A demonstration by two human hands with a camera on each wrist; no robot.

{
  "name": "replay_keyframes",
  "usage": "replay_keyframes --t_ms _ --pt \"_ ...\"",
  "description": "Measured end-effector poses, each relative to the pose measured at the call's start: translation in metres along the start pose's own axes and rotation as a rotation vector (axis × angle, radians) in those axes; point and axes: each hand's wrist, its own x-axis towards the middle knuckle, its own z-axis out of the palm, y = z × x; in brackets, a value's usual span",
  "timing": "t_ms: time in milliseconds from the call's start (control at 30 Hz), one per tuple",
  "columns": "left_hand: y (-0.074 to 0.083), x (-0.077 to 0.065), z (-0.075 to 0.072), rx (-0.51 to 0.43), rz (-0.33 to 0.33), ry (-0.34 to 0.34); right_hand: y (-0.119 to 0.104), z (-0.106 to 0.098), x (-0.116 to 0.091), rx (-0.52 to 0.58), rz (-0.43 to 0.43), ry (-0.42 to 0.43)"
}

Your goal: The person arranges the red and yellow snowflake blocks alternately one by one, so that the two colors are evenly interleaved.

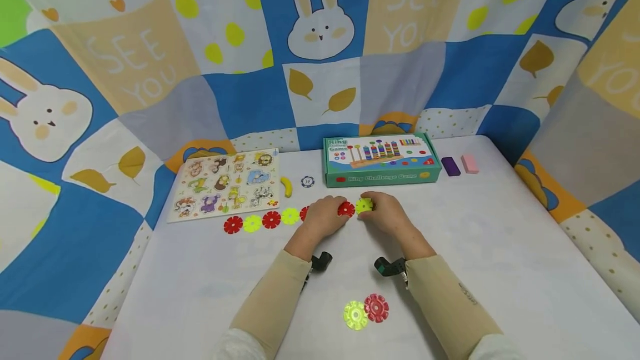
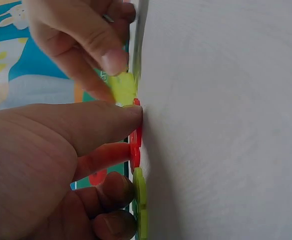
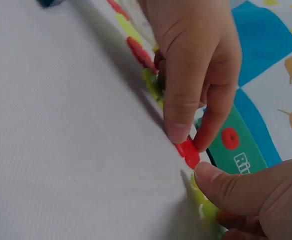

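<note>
A row of flower-shaped discs, red [image 1: 233,225] and yellow-green [image 1: 252,223] by turns, runs across the white table. At its right end my left hand [image 1: 324,218] pinches a red disc [image 3: 188,151] between thumb and finger. Just beside it, my right hand [image 1: 389,215] holds a yellow-green disc [image 1: 364,205] by its edge. These two discs sit edge to edge; whether they interlock I cannot tell. Part of the row is hidden under my left hand. Nearer me lie a loose yellow-green disc [image 1: 355,315] and a red disc [image 1: 376,308], slightly overlapping.
Behind my hands stands a green game box [image 1: 382,178]. An animal puzzle board [image 1: 200,182] lies at the left, with a toy banana [image 1: 286,186] and a round chip [image 1: 307,181] beside it. Purple [image 1: 450,166] and pink [image 1: 470,164] blocks lie right of the box.
</note>
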Motion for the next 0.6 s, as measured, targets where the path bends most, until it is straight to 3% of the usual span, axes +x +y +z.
replay_keyframes --t_ms 200,600 --pt "0.001 0.002 0.000 0.009 0.009 0.003 0.008 0.001 -0.001 -0.070 0.026 0.030" --pt "0.010 0.004 -0.005 0.076 0.013 -0.003 0.025 0.001 0.002 0.042 0.020 0.010"
